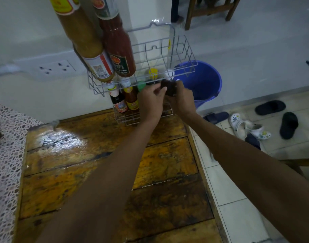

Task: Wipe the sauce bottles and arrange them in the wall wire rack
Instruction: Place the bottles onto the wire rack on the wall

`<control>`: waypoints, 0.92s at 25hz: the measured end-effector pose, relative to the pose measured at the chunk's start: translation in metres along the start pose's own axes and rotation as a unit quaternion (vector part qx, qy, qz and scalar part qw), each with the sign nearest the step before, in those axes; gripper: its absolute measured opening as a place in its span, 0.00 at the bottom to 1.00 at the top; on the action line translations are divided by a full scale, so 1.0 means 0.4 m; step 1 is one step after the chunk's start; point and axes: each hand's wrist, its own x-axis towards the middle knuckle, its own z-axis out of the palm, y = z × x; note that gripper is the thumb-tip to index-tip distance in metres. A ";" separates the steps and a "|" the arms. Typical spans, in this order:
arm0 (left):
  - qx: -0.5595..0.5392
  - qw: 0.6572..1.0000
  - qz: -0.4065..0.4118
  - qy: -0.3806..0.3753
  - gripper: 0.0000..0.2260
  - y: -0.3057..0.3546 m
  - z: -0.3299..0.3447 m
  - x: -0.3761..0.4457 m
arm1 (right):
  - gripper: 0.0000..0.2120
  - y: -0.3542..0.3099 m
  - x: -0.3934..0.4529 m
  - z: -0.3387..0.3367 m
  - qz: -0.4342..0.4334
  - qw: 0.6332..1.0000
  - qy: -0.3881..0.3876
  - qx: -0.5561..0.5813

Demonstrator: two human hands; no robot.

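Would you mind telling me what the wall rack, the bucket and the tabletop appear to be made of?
Wire rack: thin grey metal rods, probably coated, given the dull even colour. Bucket: blue plastic, judging by its smooth, uniformly coloured wall. Tabletop: worn wooden planks with visible seams, glossy where light reflects, likely varnished.

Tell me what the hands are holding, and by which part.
Both hands, left hand and right hand, grip a dark bottle around its body, at the lower rack.
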 end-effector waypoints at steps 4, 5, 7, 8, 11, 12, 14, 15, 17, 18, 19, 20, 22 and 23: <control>-0.018 1.000 0.001 -0.007 0.16 0.003 0.024 0.004 | 0.10 0.002 0.047 -0.006 -0.015 1.000 0.025 -0.007; -0.018 1.000 0.005 -0.010 0.16 0.002 0.027 0.003 | 0.09 0.004 0.050 -0.006 -0.027 0.999 0.026 -0.007; -0.017 1.000 0.012 -0.012 0.16 0.000 0.032 0.000 | 0.08 0.013 0.048 0.001 -0.041 0.999 0.022 0.002; -0.010 1.000 0.016 -0.008 0.16 -0.001 0.032 -0.002 | 0.09 0.011 0.044 0.006 -0.045 0.999 0.027 -0.004; 0.001 1.000 0.021 -0.011 0.18 -0.016 0.040 -0.002 | 0.10 0.008 0.051 0.018 0.000 1.000 0.017 0.008; 0.008 1.000 0.022 -0.015 0.18 -0.016 0.041 -0.005 | 0.11 0.002 0.052 0.013 0.013 1.000 0.015 0.003; 0.023 0.999 0.029 -0.027 0.19 -0.018 0.038 -0.011 | 0.10 0.003 0.053 0.009 0.004 1.000 0.026 -0.016; 0.025 0.999 0.031 -0.032 0.19 -0.020 0.034 -0.011 | 0.09 0.011 0.056 0.012 -0.012 0.999 0.028 -0.026; 0.037 0.998 0.040 -0.038 0.18 -0.020 0.020 -0.020 | 0.10 0.010 0.052 0.009 -0.019 0.999 0.020 -0.046; 0.052 0.997 0.046 -0.044 0.18 -0.019 0.011 -0.025 | 0.12 0.008 0.053 0.006 -0.016 0.999 0.017 -0.050; 0.074 0.995 0.050 -0.051 0.19 -0.021 0.003 -0.029 | 0.15 0.015 0.057 0.005 -0.011 0.999 0.016 -0.047; 0.104 0.991 0.059 -0.055 0.19 -0.016 -0.007 -0.037 | 0.17 0.008 0.052 -0.003 -0.005 0.999 0.012 -0.043; 0.183 0.979 0.073 -0.057 0.21 -0.014 -0.033 -0.054 | 0.18 -0.002 0.037 -0.017 -0.010 0.999 0.005 -0.037; 0.216 0.971 0.086 -0.055 0.22 -0.029 -0.047 -0.066 | 0.16 0.001 0.019 -0.021 -0.022 0.999 0.012 -0.047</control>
